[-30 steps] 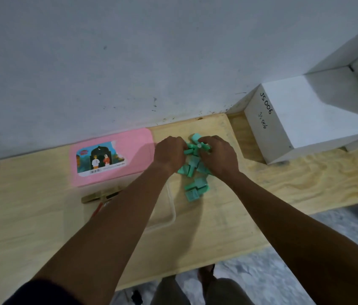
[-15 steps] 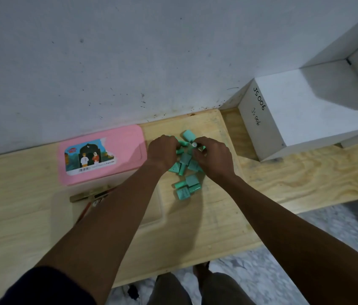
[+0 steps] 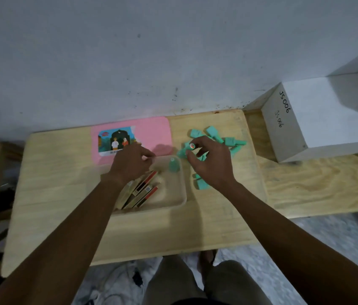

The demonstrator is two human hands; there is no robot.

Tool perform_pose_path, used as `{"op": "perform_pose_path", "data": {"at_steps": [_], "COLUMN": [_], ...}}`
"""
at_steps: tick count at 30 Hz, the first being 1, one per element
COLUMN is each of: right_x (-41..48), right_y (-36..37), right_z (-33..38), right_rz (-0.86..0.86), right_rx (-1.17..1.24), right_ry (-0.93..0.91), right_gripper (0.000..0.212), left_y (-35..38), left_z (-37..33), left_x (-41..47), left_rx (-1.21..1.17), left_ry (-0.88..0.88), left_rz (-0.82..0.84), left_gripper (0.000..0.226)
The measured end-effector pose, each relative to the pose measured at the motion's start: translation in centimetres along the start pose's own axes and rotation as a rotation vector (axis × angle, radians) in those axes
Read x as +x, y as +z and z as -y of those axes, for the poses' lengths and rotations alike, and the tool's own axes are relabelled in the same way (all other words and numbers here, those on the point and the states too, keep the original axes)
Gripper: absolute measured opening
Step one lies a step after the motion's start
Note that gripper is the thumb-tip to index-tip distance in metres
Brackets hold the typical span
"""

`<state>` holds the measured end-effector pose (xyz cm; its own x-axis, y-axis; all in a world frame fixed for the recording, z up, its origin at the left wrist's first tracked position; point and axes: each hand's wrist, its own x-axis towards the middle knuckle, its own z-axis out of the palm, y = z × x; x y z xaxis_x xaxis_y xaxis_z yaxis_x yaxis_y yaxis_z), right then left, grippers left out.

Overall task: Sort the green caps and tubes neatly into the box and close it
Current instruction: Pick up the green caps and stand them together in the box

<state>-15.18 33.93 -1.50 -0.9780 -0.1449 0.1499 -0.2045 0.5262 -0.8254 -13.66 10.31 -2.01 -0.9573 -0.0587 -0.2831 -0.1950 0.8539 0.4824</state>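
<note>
A heap of green caps and tubes (image 3: 228, 142) lies on the wooden table (image 3: 63, 177), right of a clear plastic box (image 3: 183, 195). In the box lie several gold and red tubes (image 3: 145, 190), and one green cap (image 3: 173, 165) stands in its far right corner. My left hand (image 3: 131, 161) hovers over the box's far side with its fingers loosely curled and nothing seen in them. Over the heap, my right hand (image 3: 212, 166) pinches a green tube (image 3: 191, 146) between thumb and forefinger, its round end facing up. More green pieces (image 3: 202, 183) lie partly hidden under that hand.
The box's pink lid (image 3: 151, 137), with a picture label, lies flat behind the box against the grey wall. A white carton (image 3: 327, 115) marked JS006 stands to the right on a lower wooden board (image 3: 316, 186). The table's front edge is close to my legs.
My left hand left the heap and moved left over the box, where a green cap now stands. My right hand stayed at the heap and lifted a green tube. The camera view shifted.
</note>
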Motion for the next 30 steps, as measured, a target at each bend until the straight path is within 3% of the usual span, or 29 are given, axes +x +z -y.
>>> {"op": "perform_pose_path", "data": {"at_steps": [11, 17, 30], "right_x": [-0.4, -0.1, -0.4], "right_y": [5.1, 6.9, 7.6], "right_z": [2.1, 0.5, 1.6], "right_rz": [0.281, 0.208, 0.179], "right_rx": [-0.337, -0.537, -0.679], "right_ry": [-0.269, -0.294, -0.225], "right_gripper": [0.018, 0.018, 0.018], "left_y": [1.0, 0.9, 1.0], "left_z": [1.9, 2.2, 2.8], "left_x": [-0.7, -0.7, -0.3], "left_rx": [-0.128, -0.155, -0.198], "left_ry": [0.061, 0.083, 0.080], "left_rz": [-0.052, -0.041, -0.013], "left_gripper": [0.021, 0.022, 0.023]}}
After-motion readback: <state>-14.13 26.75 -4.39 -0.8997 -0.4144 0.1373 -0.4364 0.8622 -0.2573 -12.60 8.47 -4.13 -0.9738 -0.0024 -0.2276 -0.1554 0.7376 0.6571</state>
